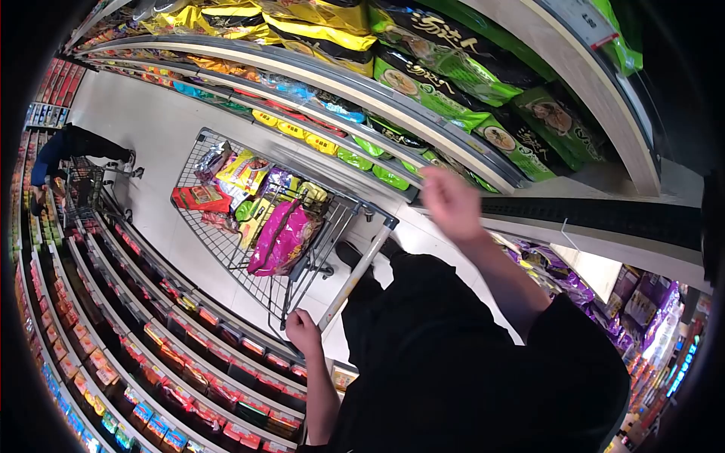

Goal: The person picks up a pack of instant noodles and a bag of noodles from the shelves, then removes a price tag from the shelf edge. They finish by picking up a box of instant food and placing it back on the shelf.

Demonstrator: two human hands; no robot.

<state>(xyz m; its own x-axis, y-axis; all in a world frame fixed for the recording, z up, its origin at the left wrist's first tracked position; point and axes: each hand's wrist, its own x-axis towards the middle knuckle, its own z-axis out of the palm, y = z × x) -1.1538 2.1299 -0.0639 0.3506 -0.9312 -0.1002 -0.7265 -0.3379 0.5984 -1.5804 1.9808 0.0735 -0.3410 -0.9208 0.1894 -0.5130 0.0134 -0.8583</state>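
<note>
**One hand on the cart, one raised at the shelves**

The left hand [302,330] is closed around the near end of the cart handle [356,273], a pale bar that runs up toward 1 o'clock from the hand. The cart [219,245] lies past the handle toward 10 o'clock, in the aisle, its wire basket loaded with packets. A pink bag [283,238] lies at the near end of the load; a red pack [200,198] sits toward 9 o'clock from it, and a yellow bag [243,171] lies beyond, toward 11 o'clock.

The right hand [451,202] is raised at about 1 o'clock from the handle, well apart from the cart. It is blurred; the fingers look loosely spread and nothing shows in them, though how far it is open I cannot tell for sure. It hangs just before the right-hand shelves [423,113], close to their lower edge. Green bags [430,94] fill the shelf above it toward 12 o'clock, and yellow bags [317,30] lie higher, toward 11 o'clock. Purple bags [563,283] sit on a lower shelf toward 4 o'clock from the hand.

Left of the cart, at 7 o'clock, run long shelves of small boxes [166,362]. Far off at 10 o'clock another person [72,147] in dark clothes bends over a second cart [84,189].
</note>
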